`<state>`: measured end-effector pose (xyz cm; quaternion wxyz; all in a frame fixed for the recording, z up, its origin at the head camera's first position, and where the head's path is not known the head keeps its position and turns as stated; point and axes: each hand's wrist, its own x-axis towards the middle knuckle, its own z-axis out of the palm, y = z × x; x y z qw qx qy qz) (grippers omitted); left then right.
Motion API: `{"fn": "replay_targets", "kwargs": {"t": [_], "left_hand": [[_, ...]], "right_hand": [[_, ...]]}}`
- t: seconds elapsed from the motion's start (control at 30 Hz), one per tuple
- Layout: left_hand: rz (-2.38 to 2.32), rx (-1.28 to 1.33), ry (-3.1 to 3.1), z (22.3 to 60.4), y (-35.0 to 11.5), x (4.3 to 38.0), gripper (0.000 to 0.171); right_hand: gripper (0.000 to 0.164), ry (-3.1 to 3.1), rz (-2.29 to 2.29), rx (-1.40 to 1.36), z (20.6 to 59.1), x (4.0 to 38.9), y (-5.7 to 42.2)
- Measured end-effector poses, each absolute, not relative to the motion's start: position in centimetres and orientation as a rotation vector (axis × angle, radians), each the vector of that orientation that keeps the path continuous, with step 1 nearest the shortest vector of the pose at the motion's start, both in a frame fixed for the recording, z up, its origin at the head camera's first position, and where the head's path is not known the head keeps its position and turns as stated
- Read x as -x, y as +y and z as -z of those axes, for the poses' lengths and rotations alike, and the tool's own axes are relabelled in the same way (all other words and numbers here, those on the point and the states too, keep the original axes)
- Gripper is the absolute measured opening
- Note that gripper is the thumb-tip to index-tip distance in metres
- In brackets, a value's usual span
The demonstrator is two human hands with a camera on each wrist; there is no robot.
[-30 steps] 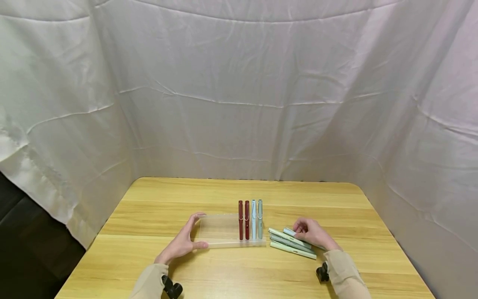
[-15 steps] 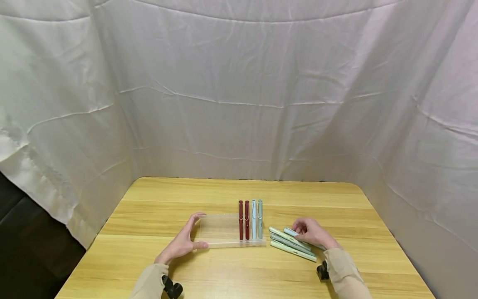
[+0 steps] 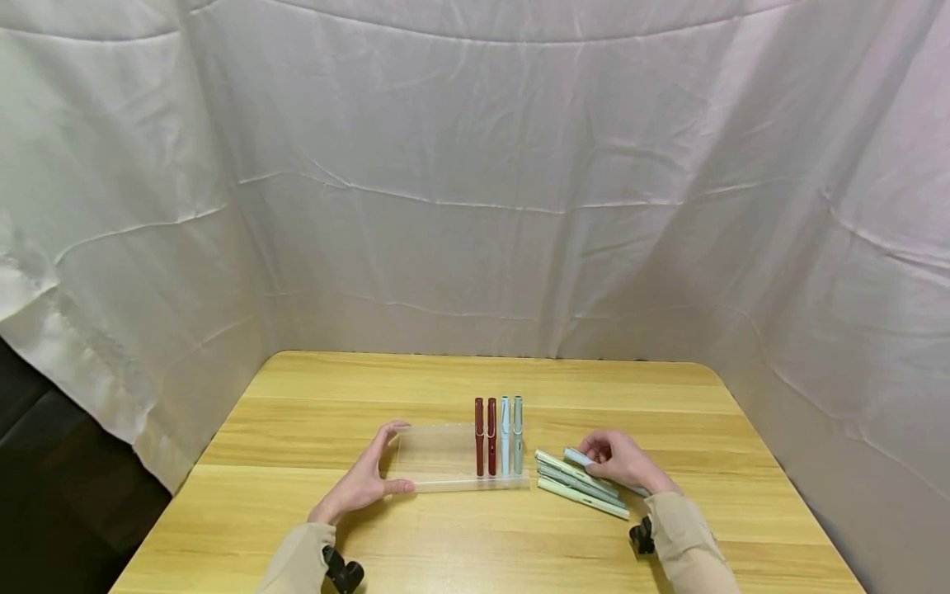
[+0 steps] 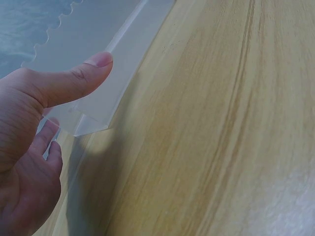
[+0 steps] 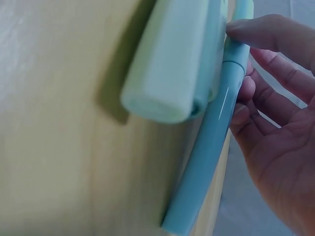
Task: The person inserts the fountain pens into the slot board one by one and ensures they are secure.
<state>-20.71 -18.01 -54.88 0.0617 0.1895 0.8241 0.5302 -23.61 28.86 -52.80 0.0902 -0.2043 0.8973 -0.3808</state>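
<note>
My left hand (image 3: 365,480) grips the left end of a clear plastic pen holder (image 3: 434,454), thumb on the front wall and fingers at the back. In the left wrist view the holder's wavy notched edge (image 4: 48,37) shows. Two dark red pens (image 3: 479,437), a light blue pen (image 3: 505,437) and a grey-green pen (image 3: 518,437) lie side by side across its right part. My right hand (image 3: 622,462) pinches another light blue pen (image 5: 206,142) between thumb and fingers; its far end lies low over the table.
Beside the pinched pen, several pale green and grey-green pens (image 3: 582,499) lie slanted together on the wooden table (image 3: 475,544), right of the holder. A pale curtain (image 3: 460,247) stands behind the table and along its sides.
The slanted pens have shifted very slightly beside my right hand, and the pinched blue pen's near end shows more. My left hand and the holder stay put.
</note>
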Motion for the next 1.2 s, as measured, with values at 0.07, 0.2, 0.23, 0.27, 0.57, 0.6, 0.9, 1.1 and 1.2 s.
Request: {"fn": "replay_targets", "kwargs": {"t": [0.07, 0.2, 0.23, 0.27, 0.57, 0.6, 0.9, 1.1, 1.2], "left_hand": [[-1.603, -0.571, 2.492, 54.9, -18.0, 20.7, 0.093], [-1.602, -0.569, 2.492, 55.0, -18.0, 20.7, 0.093], [-1.603, -0.569, 2.491, 55.0, -18.0, 20.7, 0.093], [-1.605, -0.569, 2.490, 55.0, -18.0, 20.7, 0.093], [-1.611, -0.567, 2.479, 55.0, -18.0, 20.8, 0.093], [-1.612, -0.569, 2.478, 55.0, -18.0, 20.7, 0.094], [-1.611, -0.555, 2.476, 54.8, -17.9, 20.7, 0.093], [-1.613, -0.560, 2.477, 54.9, -17.9, 20.7, 0.093], [-1.618, -0.559, 2.474, 54.9, -17.9, 20.7, 0.094]], "right_hand": [[0.015, 2.668, 1.145, 0.599, 52.7, 23.6, 28.8], [0.016, 2.673, 1.181, 0.611, 52.5, 23.6, 28.7], [0.015, 2.675, 1.190, 0.615, 52.5, 23.6, 28.7], [0.015, 2.680, 1.196, 0.618, 52.5, 23.6, 28.7], [0.016, 2.708, 1.259, 0.593, 52.6, 23.4, 28.4], [0.016, 2.712, 1.268, 0.590, 52.6, 23.4, 28.3], [0.018, 2.806, 1.330, 0.605, 52.3, 23.0, 28.0], [0.020, 2.864, 1.325, 0.629, 52.2, 23.0, 27.8], [0.021, 2.894, 1.326, 0.652, 52.0, 23.0, 27.8]]}}
